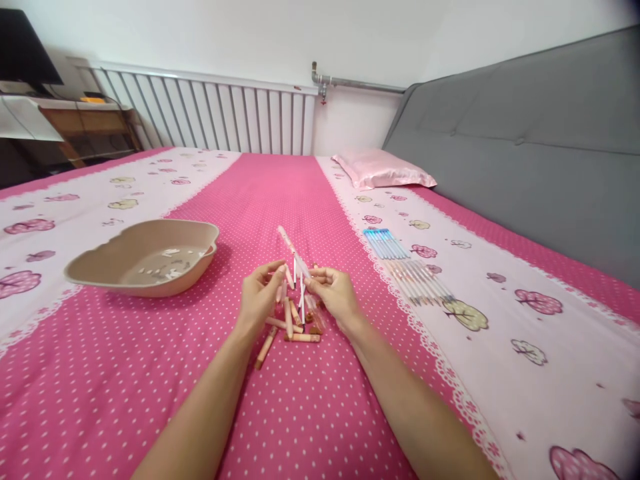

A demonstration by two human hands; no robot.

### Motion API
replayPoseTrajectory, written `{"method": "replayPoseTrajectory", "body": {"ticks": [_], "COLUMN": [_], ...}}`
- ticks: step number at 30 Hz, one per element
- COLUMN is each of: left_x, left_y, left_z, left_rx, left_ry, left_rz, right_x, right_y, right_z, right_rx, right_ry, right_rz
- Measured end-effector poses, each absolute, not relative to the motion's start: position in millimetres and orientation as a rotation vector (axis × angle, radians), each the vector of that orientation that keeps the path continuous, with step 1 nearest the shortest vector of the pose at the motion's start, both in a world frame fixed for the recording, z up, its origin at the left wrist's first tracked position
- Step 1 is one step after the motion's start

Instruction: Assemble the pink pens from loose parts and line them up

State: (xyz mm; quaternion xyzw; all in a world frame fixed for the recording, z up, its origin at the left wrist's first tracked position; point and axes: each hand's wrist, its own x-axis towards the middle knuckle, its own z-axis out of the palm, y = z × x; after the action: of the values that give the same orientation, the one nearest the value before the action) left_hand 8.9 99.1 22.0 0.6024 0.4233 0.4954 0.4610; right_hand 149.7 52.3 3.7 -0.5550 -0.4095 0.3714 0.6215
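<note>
My left hand (260, 293) and my right hand (334, 291) are raised close together over the pink dotted bedspread (280, 400). My right hand pinches a pale pink pen barrel (290, 245) that points up and away to the left. My left hand's fingers are curled and pinch a small pen part I cannot name, close to a thin white refill (302, 293) hanging between the hands. Under the hands lies a small pile of loose pink and tan pen parts (293, 330).
A beige scalloped basin (145, 257) holding small white bits sits to the left. Rows of blue pens (385, 243) and pink pens (420, 280) lie to the right. A pink pillow (383, 168), a grey headboard (525, 153) and a radiator (210, 113) stand beyond.
</note>
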Motion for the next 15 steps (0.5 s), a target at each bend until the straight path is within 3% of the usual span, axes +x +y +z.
{"method": "replayPoseTrajectory", "body": {"ticks": [6, 15], "left_x": [-42.5, -96.9], "left_y": [83.4, 10.1], "left_z": [13.6, -23.4], "left_rx": [1.884, 2.514], "left_ry": [1.480, 1.749], "left_rz": [1.357, 0.803], "right_x": [166.9, 180.5], "right_y": [59.8, 21.9], "right_z": [-17.1, -3.6], "right_rx": [-1.470, -1.598], "right_ry": [-0.895, -0.830], "right_rz": [0.538, 0.297]}}
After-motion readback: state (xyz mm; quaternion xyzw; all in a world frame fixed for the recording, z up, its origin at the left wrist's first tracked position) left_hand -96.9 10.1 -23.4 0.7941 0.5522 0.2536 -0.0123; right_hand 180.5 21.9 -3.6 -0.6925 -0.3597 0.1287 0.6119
